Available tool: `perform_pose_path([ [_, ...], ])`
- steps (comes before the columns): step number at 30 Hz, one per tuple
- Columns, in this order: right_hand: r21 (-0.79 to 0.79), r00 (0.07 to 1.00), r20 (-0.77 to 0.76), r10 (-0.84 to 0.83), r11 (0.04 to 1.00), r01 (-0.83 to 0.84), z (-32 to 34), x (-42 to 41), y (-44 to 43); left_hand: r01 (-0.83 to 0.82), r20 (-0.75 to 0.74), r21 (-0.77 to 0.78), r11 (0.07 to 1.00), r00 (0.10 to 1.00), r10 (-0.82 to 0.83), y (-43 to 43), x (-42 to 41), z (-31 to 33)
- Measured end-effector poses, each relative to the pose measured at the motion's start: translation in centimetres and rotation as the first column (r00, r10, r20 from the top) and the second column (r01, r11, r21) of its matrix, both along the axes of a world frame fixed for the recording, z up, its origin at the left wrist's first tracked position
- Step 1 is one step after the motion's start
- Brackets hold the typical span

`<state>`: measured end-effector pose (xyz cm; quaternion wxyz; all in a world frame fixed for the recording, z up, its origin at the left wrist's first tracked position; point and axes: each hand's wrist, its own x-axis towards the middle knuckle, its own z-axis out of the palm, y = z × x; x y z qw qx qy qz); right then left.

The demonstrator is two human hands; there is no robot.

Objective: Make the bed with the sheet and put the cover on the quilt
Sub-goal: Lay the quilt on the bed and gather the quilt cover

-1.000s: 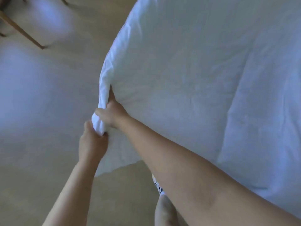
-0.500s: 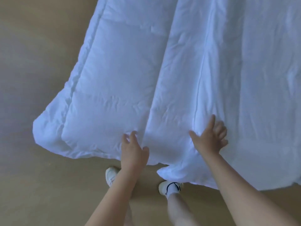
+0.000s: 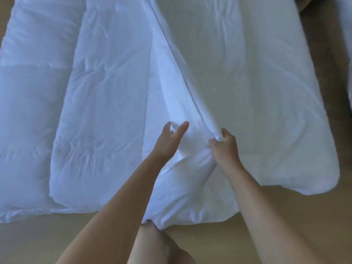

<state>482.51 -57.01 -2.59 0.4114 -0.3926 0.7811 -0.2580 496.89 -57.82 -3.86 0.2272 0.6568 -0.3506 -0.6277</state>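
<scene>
Our right hand (image 3: 224,147) pinches the quilt's (image 3: 106,92) raised fold (image 3: 171,54); our left hand's (image 3: 167,141) straight fingers (image 3: 182,126) spread just left of it.

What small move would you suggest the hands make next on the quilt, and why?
Probably the left hand should close on the raised fold beside the right hand. The right hand pinches it, while the left lies open on the white quilt nearby; two grips could spread the fold flat.
</scene>
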Motion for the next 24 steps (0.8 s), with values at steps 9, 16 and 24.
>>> perform_pose_path([
  [9,0.035,0.999,0.051,0.016,0.999,-0.017,3.0,-15.8,-5.0,-0.074,-0.189,0.123,0.99,0.977,0.097,-10.1,-19.9,2.3],
  [16,0.192,0.972,0.015,0.235,0.953,-0.233,-2.4,-24.4,-8.8,0.168,0.442,0.107,0.98,0.875,-0.198,-13.1,-29.2,-2.5],
  [24,0.074,0.921,0.279,0.274,0.95,-0.305,-7.8,-30.6,-9.8,0.03,0.731,0.153,0.988,0.67,-0.133,-14.1,-36.7,-5.6],
])
